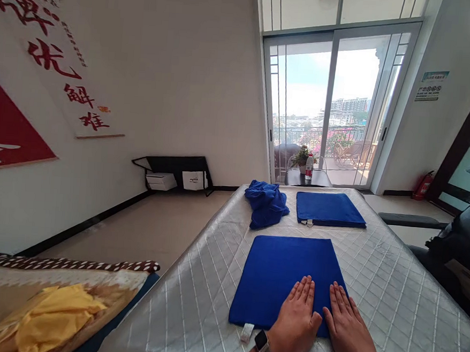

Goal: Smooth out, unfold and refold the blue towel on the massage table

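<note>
A blue cloth (276,275) lies flat and square on the silver quilted mattress (193,307), with a small white tag (247,332) poking out at its near left edge. Both palms face down on it. My left hand (298,314), wearing a black watch at the wrist, presses on its right half with fingers stretched out. Along its right edge rests my right hand (347,323), fingers straight and partly over the mattress. Farther back are a folded stack of blue cloth (329,208) on the right and a crumpled blue cloth (266,204) on the left.
Beyond the mattress's far end, a small dark table (295,177) holds a bottle (308,168) and a potted plant (302,156). A yellow cloth (60,316) lies on bedding at lower left. A black chair (466,240) stands on the right, near a fire extinguisher (422,186).
</note>
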Motion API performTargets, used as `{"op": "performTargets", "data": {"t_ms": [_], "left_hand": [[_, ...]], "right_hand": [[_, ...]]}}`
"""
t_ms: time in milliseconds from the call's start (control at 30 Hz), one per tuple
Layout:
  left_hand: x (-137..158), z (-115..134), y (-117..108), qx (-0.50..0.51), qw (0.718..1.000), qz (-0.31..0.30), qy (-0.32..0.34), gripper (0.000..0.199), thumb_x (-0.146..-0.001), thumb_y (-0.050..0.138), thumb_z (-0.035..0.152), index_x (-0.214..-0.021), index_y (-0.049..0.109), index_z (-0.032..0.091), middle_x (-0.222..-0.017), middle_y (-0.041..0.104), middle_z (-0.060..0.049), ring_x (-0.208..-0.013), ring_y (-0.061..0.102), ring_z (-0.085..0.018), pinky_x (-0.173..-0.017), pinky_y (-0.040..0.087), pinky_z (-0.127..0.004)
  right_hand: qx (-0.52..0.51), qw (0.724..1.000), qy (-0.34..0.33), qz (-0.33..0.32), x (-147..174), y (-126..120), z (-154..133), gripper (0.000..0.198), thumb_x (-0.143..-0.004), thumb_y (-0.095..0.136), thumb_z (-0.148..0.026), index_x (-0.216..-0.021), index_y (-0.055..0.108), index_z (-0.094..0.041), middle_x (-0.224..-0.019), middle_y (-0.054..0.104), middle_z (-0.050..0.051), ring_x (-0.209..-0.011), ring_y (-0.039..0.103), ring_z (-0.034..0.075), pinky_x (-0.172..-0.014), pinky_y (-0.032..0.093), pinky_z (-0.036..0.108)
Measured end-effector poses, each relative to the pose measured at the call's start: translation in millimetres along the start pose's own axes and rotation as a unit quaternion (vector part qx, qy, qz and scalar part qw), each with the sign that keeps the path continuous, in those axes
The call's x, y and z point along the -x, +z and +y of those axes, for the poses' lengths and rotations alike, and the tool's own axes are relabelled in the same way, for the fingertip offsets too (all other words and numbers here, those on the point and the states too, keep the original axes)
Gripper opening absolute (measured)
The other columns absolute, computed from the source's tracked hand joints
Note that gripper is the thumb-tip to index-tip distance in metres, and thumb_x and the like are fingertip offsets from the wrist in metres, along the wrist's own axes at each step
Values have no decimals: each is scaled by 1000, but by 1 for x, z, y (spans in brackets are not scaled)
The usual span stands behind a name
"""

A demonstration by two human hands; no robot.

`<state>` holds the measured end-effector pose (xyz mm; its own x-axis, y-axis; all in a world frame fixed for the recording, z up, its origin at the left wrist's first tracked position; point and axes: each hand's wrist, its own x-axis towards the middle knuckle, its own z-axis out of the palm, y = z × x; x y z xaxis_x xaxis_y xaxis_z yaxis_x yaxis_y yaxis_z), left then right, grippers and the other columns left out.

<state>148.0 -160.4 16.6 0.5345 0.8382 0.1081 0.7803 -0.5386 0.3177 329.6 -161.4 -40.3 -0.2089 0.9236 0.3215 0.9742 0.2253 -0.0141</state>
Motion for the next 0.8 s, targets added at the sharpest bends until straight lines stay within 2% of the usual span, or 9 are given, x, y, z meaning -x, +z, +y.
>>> {"op": "performTargets", "data": {"t_ms": [133, 333, 467, 567, 667, 800], "left_hand": [[21, -31, 0, -33, 999, -4, -26, 63, -103, 19, 45, -155, 5, 12, -163, 9, -10, -150, 8, -23, -123, 18, -40], [76, -95, -12, -65, 987, 22, -143, 67, -102, 21, 50, -155, 2, 13, -163, 7, -10, -150, 10, -26, -122, 20, -45], [104, -124, -11, -75, 982, 53, -163, 66, -103, 21, 47, -154, -6, 17, -163, 6, -9, -150, 11, -25, -121, 22, -46], [111, -136, -3, -87, 980, 77, -161, 65, -103, 22, 44, -154, -9, 19, -163, 7, -8, -149, 15, -25, -120, 25, -46], [107, -142, 4, -96, 977, 68, -178, 69, -101, 26, 47, -155, -3, 16, -162, 12, -11, -148, 18, -28, -119, 27, -48], [86, -129, -7, -102, 974, 62, -193, 70, -100, 25, 50, -155, 9, 10, -161, 14, -14, -148, 18, -30, -119, 26, -48]], "right_hand": [[-7, 1000, 7, 6, 3, 2, 2, 60, -98, 25, -37, -147, 42, -6, -156, 33, 13, -145, 29, 25, -116, 32, 46], [-8, 999, -9, 34, 5, 11, 6, 59, -98, 22, -37, -144, 47, -9, -156, 34, 12, -145, 28, 23, -117, 30, 44], [1, 999, -3, 34, 6, 17, 8, 60, -98, 20, -39, -143, 48, -11, -155, 35, 11, -145, 29, 23, -117, 30, 45], [14, 1000, 17, 15, 7, 18, 11, 61, -98, 21, -41, -145, 46, -12, -156, 33, 10, -144, 30, 23, -116, 32, 47], [24, 999, 14, -19, 3, 11, 16, 61, -97, 24, -42, -145, 47, -14, -155, 34, 8, -144, 31, 24, -116, 32, 48], [14, 999, 4, -42, -27, -11, 20, 63, -97, 23, -45, -146, 44, -12, -156, 32, 10, -145, 27, 24, -118, 28, 48]]}}
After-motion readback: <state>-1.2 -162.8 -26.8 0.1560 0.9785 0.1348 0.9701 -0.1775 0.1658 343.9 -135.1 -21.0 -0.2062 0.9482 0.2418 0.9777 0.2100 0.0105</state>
